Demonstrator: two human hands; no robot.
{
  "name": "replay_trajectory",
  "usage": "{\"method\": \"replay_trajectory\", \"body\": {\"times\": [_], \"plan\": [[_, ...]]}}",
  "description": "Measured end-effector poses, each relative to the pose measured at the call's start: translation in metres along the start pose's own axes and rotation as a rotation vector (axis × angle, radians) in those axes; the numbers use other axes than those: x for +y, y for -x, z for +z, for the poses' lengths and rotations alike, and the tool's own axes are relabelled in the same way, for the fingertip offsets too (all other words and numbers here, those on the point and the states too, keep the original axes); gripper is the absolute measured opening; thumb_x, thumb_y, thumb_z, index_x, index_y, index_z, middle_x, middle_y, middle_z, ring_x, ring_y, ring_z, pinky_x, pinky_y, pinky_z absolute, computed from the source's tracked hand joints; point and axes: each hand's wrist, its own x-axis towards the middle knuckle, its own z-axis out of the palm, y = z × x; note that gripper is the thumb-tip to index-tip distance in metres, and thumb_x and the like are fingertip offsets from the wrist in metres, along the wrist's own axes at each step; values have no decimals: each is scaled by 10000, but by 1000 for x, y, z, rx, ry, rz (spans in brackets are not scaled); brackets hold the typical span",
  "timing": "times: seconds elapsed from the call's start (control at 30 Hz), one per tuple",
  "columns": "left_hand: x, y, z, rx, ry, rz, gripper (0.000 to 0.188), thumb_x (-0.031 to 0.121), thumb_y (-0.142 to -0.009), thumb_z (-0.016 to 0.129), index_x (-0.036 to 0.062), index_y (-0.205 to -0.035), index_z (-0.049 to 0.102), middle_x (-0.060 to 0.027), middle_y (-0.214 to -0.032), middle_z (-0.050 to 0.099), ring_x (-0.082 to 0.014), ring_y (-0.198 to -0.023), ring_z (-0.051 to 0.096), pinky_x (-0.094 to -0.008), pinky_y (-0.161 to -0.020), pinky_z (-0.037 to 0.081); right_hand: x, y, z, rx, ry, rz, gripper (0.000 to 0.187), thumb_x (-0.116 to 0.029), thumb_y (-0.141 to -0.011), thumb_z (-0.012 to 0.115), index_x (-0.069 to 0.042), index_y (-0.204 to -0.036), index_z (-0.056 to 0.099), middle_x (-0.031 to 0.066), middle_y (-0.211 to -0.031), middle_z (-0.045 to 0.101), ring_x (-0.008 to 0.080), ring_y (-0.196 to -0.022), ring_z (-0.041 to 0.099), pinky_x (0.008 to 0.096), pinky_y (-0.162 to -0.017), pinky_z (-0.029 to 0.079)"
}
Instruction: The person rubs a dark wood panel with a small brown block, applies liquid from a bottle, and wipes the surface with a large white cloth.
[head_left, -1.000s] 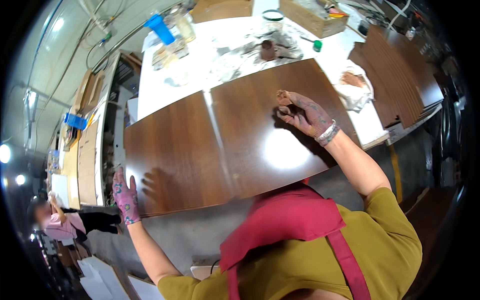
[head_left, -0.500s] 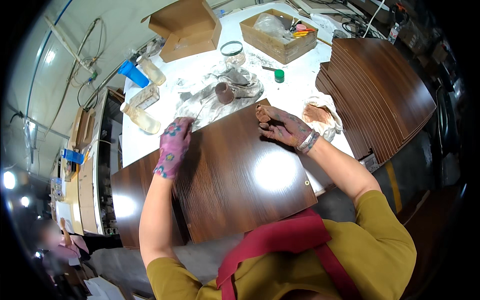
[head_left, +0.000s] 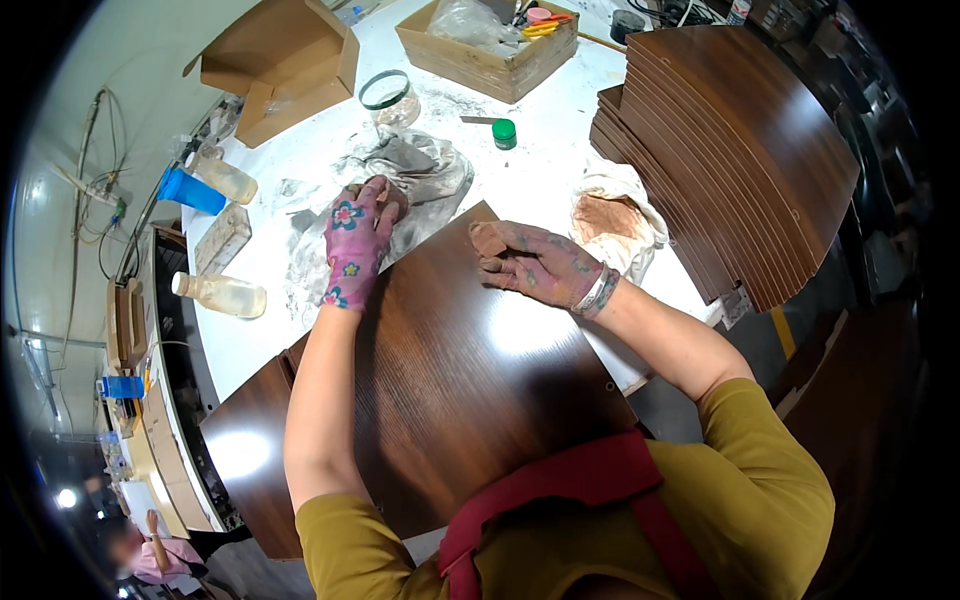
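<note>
My left hand (head_left: 357,245), in a pink flowered glove, has its fingers closed on a small brown cup (head_left: 398,197), which they partly hide. The cup is over a crumpled, stained white cloth (head_left: 430,165). In my right hand (head_left: 545,268), whose glove is stained brown, a small brown-stained pad (head_left: 487,240) is pinched between thumb and fingers. That hand is over the far corner of a dark brown wood-grain panel (head_left: 440,370), which lies in front of me. Another dark panel (head_left: 250,440) shows at its left.
Tall stacked brown panels (head_left: 740,140) stand at the right, beside a bundled white cloth (head_left: 640,225) with a brown stain. A green-lidded jar (head_left: 504,133), a clear jar (head_left: 392,100), an open carton (head_left: 290,75) and a box of tools (head_left: 500,65) are farther back. Bottles (head_left: 225,295) stand left.
My left hand has moved from the panel's far left edge to the brown cup and closed on it. My right hand still holds the pad near the corner. The whole view has shifted.
</note>
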Motion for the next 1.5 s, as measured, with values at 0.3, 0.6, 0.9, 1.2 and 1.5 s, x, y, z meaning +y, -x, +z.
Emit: {"method": "replay_trajectory", "body": {"times": [0.3, 0.6, 0.9, 1.2, 1.5], "plan": [[86, 34, -30, -185, 594, -18, 214, 123, -933, 607, 28, -1113, 676, -137, -1043, 680, -274, -1027, 611, -348, -912, 468, 6, -4, -12, 32, 123, -40, 333, -187, -983, 585, -8, -1261, 545, 92, -1104, 624, 229, -983, 621, 378, -928, 515], [95, 32, -24, -187, 142, 128, 156, 128, -896, 628, 63, -1028, 681, -116, -970, 676, -304, -934, 635, -381, -825, 504, 10, -4, -7, 52, 185, -75, 246, -157, -975, 583, -4, -1168, 590, 106, -1033, 660, 238, -878, 657, 365, -807, 536], [-5, 34, -40, -45, -68, -184, 124, 138, -888, 635, 92, -988, 692, -123, -943, 680, -342, -906, 638, -399, -828, 503, 5, -6, -13, -24, 39, 5, 295, -169, -956, 605, 6, -1192, 575, 105, -1057, 656, 238, -916, 653, 393, -862, 533], [27, 34, -30, -19, 119, -32, 105, 106, -893, 576, 53, -891, 666, -130, -886, 650, -318, -904, 631, -376, -801, 487, 3, -7, -11, 41, 23, 39, 330, -157, -965, 591, 23, -1240, 554, 118, -1046, 660, 250, -936, 648, 403, -877, 538], [-35, 9, -27, 86, 30, -129, 270, 188, -936, 613, 74, -1180, 635, -146, -1104, 664, -316, -1013, 638, -397, -872, 503, -14, -63, -7, -7, 295, -80, 160, -173, -949, 631, -38, -1034, 641, 60, -965, 657, 169, -826, 636, 286, -731, 521]]}}
